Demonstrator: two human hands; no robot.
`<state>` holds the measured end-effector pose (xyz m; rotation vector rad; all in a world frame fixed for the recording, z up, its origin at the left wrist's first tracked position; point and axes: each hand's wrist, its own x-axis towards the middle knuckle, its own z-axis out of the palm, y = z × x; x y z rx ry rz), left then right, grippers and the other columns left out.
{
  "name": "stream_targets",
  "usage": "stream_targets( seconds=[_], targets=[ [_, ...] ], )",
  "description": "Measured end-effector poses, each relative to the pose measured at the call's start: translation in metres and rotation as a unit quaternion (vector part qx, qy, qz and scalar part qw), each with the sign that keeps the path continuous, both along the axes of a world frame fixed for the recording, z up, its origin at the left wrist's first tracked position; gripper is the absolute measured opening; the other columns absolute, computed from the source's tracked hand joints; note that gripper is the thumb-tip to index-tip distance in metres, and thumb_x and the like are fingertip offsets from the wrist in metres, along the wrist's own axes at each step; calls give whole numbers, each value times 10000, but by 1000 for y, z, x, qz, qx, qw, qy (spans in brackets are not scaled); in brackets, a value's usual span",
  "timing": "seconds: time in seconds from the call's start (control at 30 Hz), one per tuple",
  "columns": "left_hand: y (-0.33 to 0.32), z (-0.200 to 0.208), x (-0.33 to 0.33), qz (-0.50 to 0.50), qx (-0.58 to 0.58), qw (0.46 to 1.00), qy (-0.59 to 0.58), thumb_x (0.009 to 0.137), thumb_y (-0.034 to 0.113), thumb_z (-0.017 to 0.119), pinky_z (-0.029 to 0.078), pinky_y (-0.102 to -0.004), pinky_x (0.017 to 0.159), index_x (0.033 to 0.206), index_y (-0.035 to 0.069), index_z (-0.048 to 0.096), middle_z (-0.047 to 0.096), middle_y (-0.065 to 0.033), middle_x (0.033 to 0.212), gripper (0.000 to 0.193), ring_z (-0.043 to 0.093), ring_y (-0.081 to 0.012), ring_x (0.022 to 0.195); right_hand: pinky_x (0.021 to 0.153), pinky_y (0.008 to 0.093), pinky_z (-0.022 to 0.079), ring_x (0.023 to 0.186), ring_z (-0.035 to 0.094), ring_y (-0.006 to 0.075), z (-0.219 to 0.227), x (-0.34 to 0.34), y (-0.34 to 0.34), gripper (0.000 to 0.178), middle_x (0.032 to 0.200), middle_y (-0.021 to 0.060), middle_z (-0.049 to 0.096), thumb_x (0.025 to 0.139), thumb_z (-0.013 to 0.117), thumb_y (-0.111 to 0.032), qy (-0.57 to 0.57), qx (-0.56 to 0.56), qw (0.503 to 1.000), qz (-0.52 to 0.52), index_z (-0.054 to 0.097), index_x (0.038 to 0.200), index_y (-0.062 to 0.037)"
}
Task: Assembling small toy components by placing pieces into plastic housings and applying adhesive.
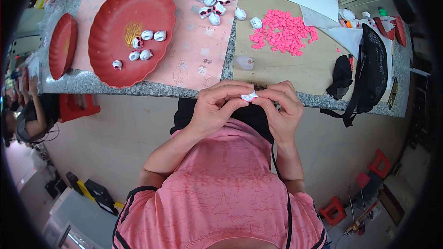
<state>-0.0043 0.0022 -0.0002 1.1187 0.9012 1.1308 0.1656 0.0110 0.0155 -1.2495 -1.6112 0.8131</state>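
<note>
A small white piece (249, 96) lies with its long axis roughly left to right, pinched between both hands just in front of the desk (115, 85) edge. The left hand (217, 106) grips its left end with curled fingers; the right hand (279, 106) closes on its right end. Beyond it, on a brown board, lies a heap of pink bits (284, 32); a red scalloped plate (131, 32) holds more white pieces
</note>
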Motion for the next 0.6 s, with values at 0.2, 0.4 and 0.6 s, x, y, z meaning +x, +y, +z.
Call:
stream_targets(
  seconds=[0.2,0.4,0.6],
  targets=[
    [0,0,0,33,6,999,35,795,-62,609,501,-253,789,997,20,659,631,-112,1023,224,610,-152,927,587,257,401,691,520,161,-9,-10,-2,162,732,48,577,656,750,-9,10,24,999,-27,658,790,-13],
    [-3,-3,-7,28,16,996,78,793,-104,591,502,-264,822,1000,-11,642,609,-138,1060,233,601,-166,953,586,252,400,687,517,152,-12,-16,-3,153,742,50,576,672,746,-21,19,13,1000,-18,659,797,-13],
    [-1,3,-17,37,39,994,100,778,-79,614,499,-269,812,978,-6,648,627,-131,1027,215,610,-178,932,581,234,391,687,512,130,-9,-21,-2,167,765,45,573,669,756,-34,36,-24,999,-5,661,805,-17]
  ],
)
